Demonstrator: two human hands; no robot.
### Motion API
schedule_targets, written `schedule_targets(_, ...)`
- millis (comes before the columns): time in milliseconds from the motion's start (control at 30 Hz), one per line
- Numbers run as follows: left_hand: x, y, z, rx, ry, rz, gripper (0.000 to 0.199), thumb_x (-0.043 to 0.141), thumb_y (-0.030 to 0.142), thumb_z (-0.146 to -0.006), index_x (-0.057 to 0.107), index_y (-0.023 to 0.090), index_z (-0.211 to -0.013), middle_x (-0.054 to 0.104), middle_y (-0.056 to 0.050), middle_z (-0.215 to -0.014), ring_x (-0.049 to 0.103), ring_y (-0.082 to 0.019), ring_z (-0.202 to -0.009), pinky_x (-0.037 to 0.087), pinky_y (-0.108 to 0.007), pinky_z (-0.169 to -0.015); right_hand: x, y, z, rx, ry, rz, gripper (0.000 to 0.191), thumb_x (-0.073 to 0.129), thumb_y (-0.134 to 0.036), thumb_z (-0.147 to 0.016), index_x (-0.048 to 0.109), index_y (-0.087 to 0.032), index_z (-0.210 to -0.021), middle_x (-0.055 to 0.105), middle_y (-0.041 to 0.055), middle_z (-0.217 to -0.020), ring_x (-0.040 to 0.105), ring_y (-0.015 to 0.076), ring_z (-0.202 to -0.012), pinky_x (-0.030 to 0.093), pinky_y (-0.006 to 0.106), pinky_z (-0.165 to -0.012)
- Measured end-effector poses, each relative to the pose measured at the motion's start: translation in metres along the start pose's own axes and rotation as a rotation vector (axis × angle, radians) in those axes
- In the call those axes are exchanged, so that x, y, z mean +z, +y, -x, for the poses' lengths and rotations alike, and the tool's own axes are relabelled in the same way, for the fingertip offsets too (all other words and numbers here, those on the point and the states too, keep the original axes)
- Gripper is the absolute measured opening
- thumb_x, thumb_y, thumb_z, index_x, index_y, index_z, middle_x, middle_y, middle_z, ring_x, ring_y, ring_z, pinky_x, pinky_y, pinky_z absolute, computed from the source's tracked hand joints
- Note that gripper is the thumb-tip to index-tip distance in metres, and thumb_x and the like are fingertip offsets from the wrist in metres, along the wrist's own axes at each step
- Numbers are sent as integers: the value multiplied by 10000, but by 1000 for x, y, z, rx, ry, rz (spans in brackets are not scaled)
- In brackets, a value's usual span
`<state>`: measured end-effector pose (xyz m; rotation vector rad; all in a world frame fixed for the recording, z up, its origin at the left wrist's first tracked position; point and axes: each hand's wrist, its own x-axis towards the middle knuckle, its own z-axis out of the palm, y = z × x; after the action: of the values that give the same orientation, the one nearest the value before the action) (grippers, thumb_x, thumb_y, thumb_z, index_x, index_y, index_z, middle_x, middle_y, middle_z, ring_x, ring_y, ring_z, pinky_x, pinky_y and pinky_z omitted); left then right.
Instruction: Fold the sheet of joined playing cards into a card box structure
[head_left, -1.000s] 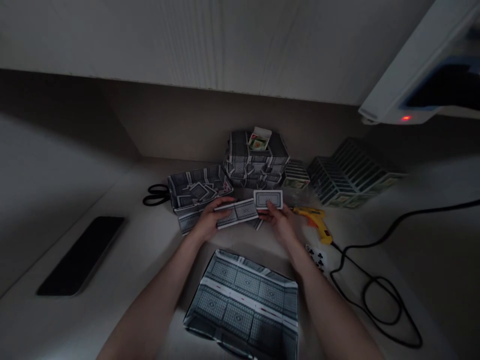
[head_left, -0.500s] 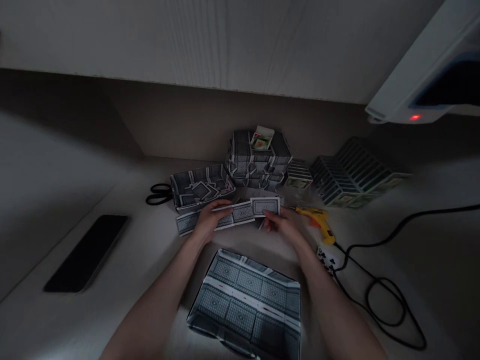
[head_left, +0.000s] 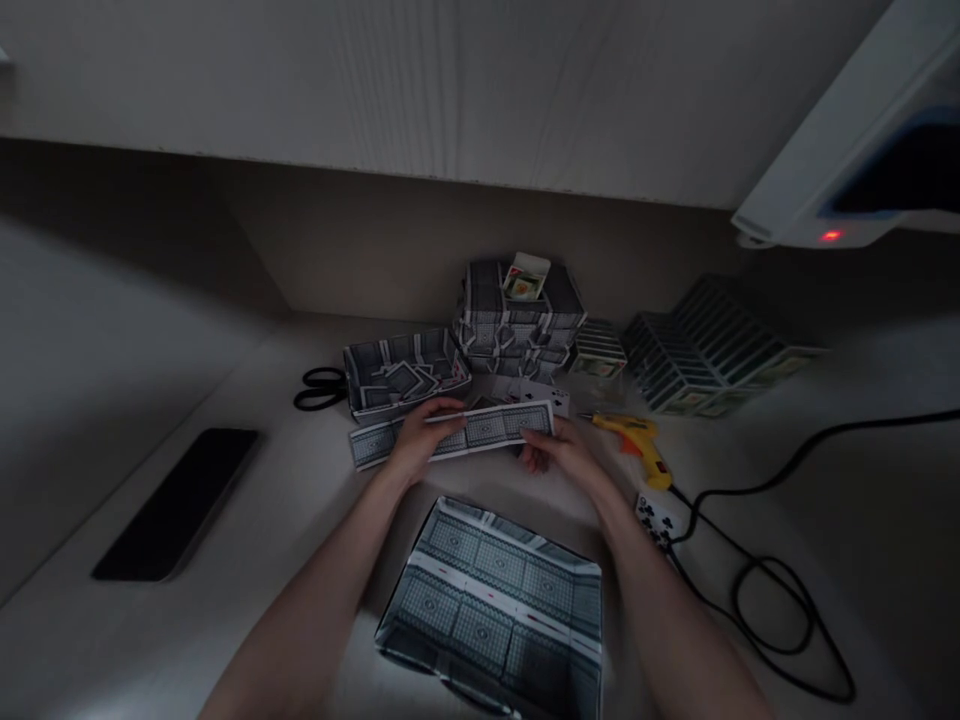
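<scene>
1 card strip (head_left: 487, 428) above the desk (head_left: 292, 470)
1 phone (head_left: 178, 505) by left edge, 1 scissors (head_left: 324, 388), 1 glue gun (head_left: 637, 443), 1 card-filled tray (head_left: 379, 357) toward back edge.

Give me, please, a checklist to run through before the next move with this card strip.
1. Left hand gripping the card strip: ok.
2. Right hand holding the strip's right end: ok.
3. Cards between the hands in one row: ok; whether they are all joined, cannot tell.
4. Glue gun apart from both hands: ok.
5. Glue gun hot: cannot tell.
6. No loose card near the black cable: not ok, a club card lies there.
</scene>
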<state>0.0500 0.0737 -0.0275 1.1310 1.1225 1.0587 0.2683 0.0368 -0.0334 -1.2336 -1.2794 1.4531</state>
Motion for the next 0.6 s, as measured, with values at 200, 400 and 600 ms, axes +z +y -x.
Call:
schedule_targets(200,-1,1,-1,-10,-53,-9,350,712,323,-557,631,177,-865,644,-11,-810,577,-157,-743,404,-250,-710,1,2,-4,25,61,-72,389,558,-533,-685,588,-146,-687,647,38,-546,570,138,-419,406,224,-384)
schedule_targets(400,1,0,-1,33,-61,-84,410,730,305,-528,635,185,-908,627,-6,-836,564,-153,-780,397,-234,-709,1,4,-3,-14,84,-65,312,576,-481,-692,507,-179,-727,632,-9,-534,538,116,-387,399,219,-385)
schedule_targets(600,1,0,-1,44,-66,-65,339,715,269,-534,633,174,-848,601,9,-756,544,-134,-724,390,-221,-672,3,1,-2,24,52,-70,297,587,-474,-685,496,-201,-756,636,-12,-567,532,128,-398,410,249,-397)
